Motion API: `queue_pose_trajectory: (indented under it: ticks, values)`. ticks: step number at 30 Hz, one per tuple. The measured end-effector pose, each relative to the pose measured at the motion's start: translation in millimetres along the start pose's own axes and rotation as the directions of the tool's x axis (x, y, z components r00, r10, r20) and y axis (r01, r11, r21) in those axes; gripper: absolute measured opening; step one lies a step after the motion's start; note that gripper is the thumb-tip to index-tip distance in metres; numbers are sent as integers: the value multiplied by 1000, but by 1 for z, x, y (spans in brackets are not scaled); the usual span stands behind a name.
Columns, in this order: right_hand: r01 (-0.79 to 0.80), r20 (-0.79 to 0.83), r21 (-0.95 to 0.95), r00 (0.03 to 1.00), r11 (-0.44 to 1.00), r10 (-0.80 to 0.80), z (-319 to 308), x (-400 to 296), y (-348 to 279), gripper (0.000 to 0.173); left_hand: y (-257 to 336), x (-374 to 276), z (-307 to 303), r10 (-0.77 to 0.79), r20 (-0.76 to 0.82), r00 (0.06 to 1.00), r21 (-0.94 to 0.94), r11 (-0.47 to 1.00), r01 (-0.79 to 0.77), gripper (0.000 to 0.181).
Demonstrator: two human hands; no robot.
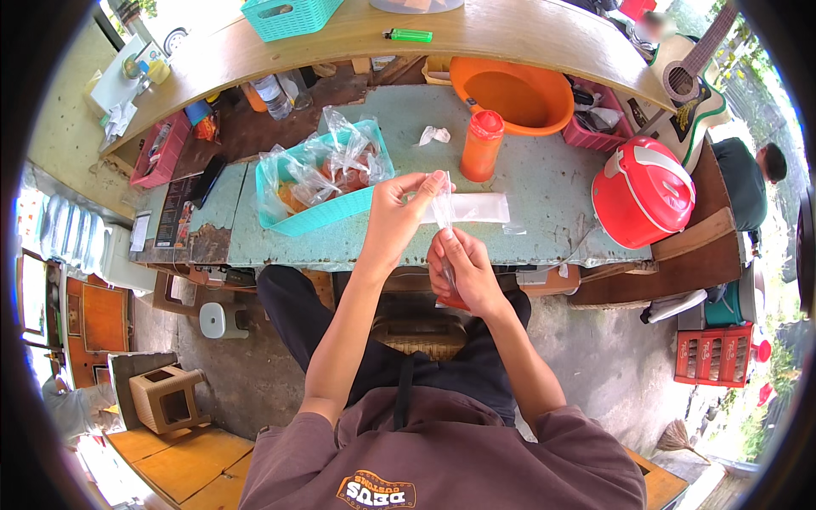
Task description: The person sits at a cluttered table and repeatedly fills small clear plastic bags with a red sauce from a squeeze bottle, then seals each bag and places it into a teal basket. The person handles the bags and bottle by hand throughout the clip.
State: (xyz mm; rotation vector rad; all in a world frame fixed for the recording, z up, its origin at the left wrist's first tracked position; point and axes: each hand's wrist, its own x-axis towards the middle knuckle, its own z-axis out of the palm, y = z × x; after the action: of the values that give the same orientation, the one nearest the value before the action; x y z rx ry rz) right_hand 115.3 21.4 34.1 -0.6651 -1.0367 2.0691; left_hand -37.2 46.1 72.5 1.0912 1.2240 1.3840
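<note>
My left hand (408, 204) pinches the upper end of a clear plastic bag (442, 213) in front of my chest. Lower down, my right hand (464, 261) is closed around the same bag, whose bottom holds red sauce (452, 301) below the fist. Behind my hands, a stack of flat clear plastic bags (478, 208) lies on the worn blue-green table. A turquoise plastic basket (319, 213) to the left holds several knotted bags with orange and reddish contents. An orange squeeze bottle with a red lid (482, 146) stands upright beyond the flat bags.
A red-and-white rice cooker (644, 191) stands at the table's right end, its cord trailing. Farther back are an orange basin (516, 95), a crumpled white tissue (435, 135) and pink baskets. A wooden shelf (510, 35) with a green lighter (409, 35) spans above. A person sits far right.
</note>
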Motion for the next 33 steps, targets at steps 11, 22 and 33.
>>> queue_pose_trajectory:
  ticks: [11, 22, 33]
  values:
    - [15, -3, -5, 1000, 1000, -15, 4, 1, -1, 34, 3, 0, -1, 6, -9, 1000, -3, 1000, -6, 32]
    - [19, -15, 1, 1000, 1000, -19, 3, -1, 0, 36, 4, -1, 2, 7, -15, 1000, -3, 1000, -7, 32]
    - [133, 116, -170, 987, 976, -115, 2, 9, -17, 43, 8, -3, 2, 23, -99, 995, -39, 999, -27, 30]
